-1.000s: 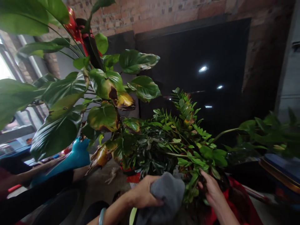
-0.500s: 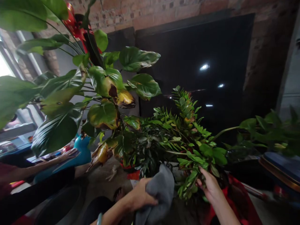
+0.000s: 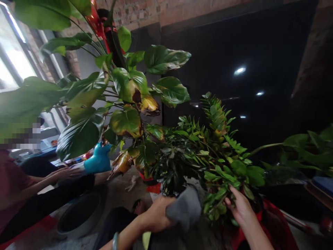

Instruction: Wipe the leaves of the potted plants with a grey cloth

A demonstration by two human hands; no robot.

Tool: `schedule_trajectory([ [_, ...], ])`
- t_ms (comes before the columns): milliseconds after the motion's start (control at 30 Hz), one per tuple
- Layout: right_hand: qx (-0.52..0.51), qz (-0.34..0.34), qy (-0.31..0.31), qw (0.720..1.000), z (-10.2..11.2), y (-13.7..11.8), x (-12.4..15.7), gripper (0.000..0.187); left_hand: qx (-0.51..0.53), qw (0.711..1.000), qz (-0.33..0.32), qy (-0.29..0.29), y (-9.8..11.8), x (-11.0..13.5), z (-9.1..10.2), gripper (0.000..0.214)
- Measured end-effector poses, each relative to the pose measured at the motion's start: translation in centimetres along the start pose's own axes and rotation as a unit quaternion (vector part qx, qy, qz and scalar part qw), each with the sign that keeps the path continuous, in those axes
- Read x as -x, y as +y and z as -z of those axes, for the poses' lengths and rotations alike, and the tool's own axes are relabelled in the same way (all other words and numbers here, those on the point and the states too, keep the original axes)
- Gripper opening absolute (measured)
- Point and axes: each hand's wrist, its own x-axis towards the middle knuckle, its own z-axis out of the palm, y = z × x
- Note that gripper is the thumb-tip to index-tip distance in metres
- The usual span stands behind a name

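My left hand (image 3: 155, 217) is closed round a grey cloth (image 3: 185, 208) and presses it against the low leaves of a small-leafed green plant (image 3: 208, 156). My right hand (image 3: 240, 208) pinches a drooping stem of that same plant, fingers curled among the leaflets. A greenish bangle (image 3: 114, 241) sits on my left wrist. Behind and to the left rises a big-leafed plant (image 3: 119, 104) with yellow and brown patches on several leaves.
Another person sits at the left, one hand in a blue glove (image 3: 98, 160) near the big plant. A dark round pot (image 3: 78, 213) stands on the floor. A red pot or wrap (image 3: 270, 222) lies under the small plant. A black glossy panel (image 3: 247, 69) and brick wall stand behind.
The view has swung right and down a little. My left hand has slid the cloth slightly lower and right against the leaves. The right hand keeps its hold on the stem.
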Motion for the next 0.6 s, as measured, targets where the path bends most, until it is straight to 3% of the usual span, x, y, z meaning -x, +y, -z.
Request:
schedule_trajectory([
  [33,0.001,-0.001,-0.001,1.000,0.2,0.0,-0.1,0.033,-0.015,1.000,-0.003,-0.023,-0.1,1.1,0.3,0.015],
  [67,0.001,-0.002,-0.001,1.000,0.4,0.0,-0.2,0.033,0.000,1.000,-0.006,-0.010,0.3,1.9,1.0,0.017],
  [133,-0.002,-0.005,0.003,1.000,0.7,-0.1,-0.2,0.031,0.088,0.990,-0.006,0.111,2.0,2.7,3.3,0.026],
  [167,-0.005,-0.006,0.005,1.000,0.6,-0.1,-0.2,0.031,0.145,0.969,-0.003,0.198,3.1,2.5,4.6,0.032],
  [233,-0.009,-0.008,0.010,1.000,0.4,-0.2,-0.2,0.031,0.247,0.900,0.001,0.360,5.0,1.5,6.8,0.040],
  [300,-0.010,-0.010,0.011,1.000,0.1,-0.2,0.0,0.031,0.304,0.837,0.006,0.455,5.5,0.3,7.7,0.047],
  [333,-0.009,-0.010,0.012,1.000,-0.1,-0.3,0.0,0.030,0.311,0.826,0.014,0.470,5.2,-0.1,7.4,0.049],
  [400,-0.005,-0.010,0.013,1.000,-0.3,-0.3,0.1,0.030,0.299,0.852,0.046,0.427,3.6,0.0,5.6,0.050],
  [500,0.006,-0.018,0.016,1.000,-0.1,-0.3,0.2,0.035,0.247,0.934,0.098,0.237,0.3,2.4,2.1,0.047],
  [567,0.013,-0.026,0.016,0.999,0.1,-0.4,0.2,0.038,0.185,0.972,0.095,0.114,-0.7,4.4,1.2,0.039],
  [600,0.015,-0.029,0.015,0.999,0.2,-0.4,0.2,0.039,0.165,0.979,0.079,0.091,-0.6,5.0,1.4,0.035],
])
